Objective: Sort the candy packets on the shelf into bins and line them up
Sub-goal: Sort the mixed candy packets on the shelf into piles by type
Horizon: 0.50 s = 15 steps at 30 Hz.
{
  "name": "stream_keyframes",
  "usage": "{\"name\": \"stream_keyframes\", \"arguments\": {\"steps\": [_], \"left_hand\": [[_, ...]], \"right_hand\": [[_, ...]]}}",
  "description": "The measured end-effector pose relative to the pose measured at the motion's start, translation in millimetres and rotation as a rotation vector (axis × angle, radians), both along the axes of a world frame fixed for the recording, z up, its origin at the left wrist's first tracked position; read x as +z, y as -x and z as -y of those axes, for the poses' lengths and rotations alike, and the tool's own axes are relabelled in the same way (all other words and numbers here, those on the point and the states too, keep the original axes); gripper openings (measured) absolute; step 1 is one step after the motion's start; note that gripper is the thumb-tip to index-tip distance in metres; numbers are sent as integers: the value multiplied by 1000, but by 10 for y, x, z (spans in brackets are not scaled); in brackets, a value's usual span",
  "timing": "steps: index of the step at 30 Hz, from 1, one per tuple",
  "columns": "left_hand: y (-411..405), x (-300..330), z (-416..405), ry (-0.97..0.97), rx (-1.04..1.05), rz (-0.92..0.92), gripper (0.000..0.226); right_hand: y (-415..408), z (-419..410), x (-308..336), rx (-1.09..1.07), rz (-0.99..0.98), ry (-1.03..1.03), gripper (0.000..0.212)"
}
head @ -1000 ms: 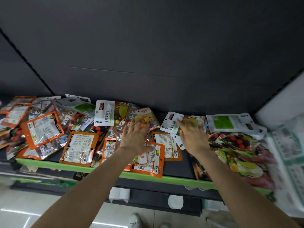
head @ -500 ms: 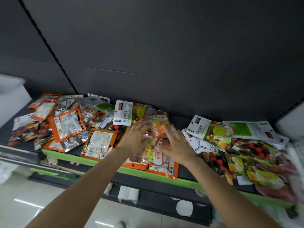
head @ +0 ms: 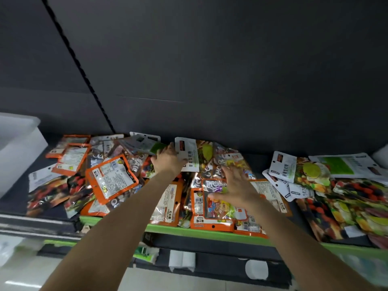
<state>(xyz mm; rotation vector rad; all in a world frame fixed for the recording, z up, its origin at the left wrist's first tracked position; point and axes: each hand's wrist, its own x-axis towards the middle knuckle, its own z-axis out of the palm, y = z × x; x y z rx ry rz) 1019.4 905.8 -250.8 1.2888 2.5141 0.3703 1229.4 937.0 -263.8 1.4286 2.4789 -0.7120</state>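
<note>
Since half a second ago, both hands have left the middle heap: the left hand point(head: 168, 160) has reached up to the back of the shelf point(head: 210, 231), and the right hand point(head: 235, 186) has spread wider. Largest in view, the shelf fills the frame's middle band, its green front edge showing. Candy packets point(head: 112, 180) lie strewn across it in overlapping heaps, left to right. A white bin point(head: 19, 148) sits at the left edge; its inside is out of view. Sorting looks barely begun: nothing is lined up. The left hand's fingers curl against a white-headed packet point(head: 189, 153); whether they truly grip it is unclear. The right hand lies flat, fingers splayed, pressing the centre pile.
</note>
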Motion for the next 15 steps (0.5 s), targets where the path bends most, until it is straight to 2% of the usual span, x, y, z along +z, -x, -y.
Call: {"name": "stream_keyframes", "arguments": {"steps": [1,4,5,6,9,12,14,15], "left_hand": [[10,42,-22,-61,54,96,54],[-19,173,-30,-283,89,630,38],[-35,228,-12,-374,60,722,35],[-49,293,10,-451,25,719,31],[-100,438,40,-584,-122,412,24],[-353,501,65,-654,-414,106,30],[-634,426,58,-540,-677,-83,48],[-777,383,50,-434,-765,-111,54]], "right_hand": [[12,5,12,-9,12,-9,110],[29,8,34,-37,6,17,109],[30,4,21,-51,-8,41,109],[39,2,24,-68,-31,61,107],[30,-79,96,-186,-250,166,94],[-40,-155,370,-513,-723,430,82],[-155,-195,477,-677,-1029,623,72],[-229,-213,488,-737,-1138,651,65]]}}
